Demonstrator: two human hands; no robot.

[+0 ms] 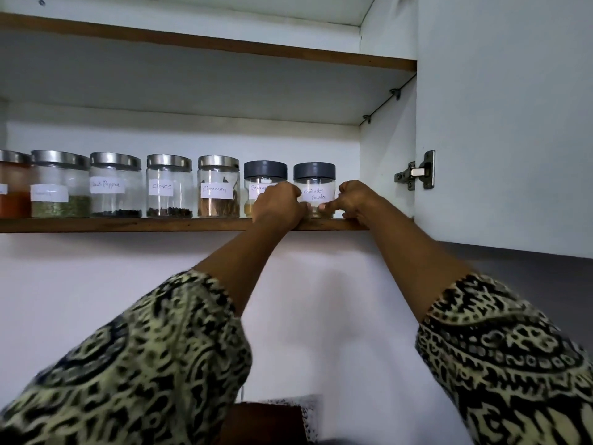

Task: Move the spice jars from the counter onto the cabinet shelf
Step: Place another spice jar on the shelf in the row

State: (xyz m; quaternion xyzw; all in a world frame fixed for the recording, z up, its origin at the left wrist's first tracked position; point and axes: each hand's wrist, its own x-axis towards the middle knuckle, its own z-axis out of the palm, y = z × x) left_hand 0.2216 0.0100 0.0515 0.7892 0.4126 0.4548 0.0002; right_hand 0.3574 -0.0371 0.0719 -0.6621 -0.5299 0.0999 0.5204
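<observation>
A row of labelled spice jars stands on the cabinet shelf (128, 225). Rightmost is the coriander powder jar (314, 184), clear with a dark grey lid. My left hand (279, 205) and my right hand (354, 200) both grip its lower part, fingertips pinching from either side. Just left of it stands a second grey-lidded jar (264, 175), its label partly hidden by my left hand. Further left are steel-lidded jars: cinnamon (219, 191), cloves (169, 191), black pepper (115, 187), a green herb jar (59, 187) and a red powder jar (12, 187) cut off by the frame edge.
An upper shelf (224, 46) runs above the jars. The cabinet's right side wall (385, 155) sits close to my right hand, with the open door (507, 123) and its hinge (417, 171) beyond. A brown object (266, 422) shows at the bottom.
</observation>
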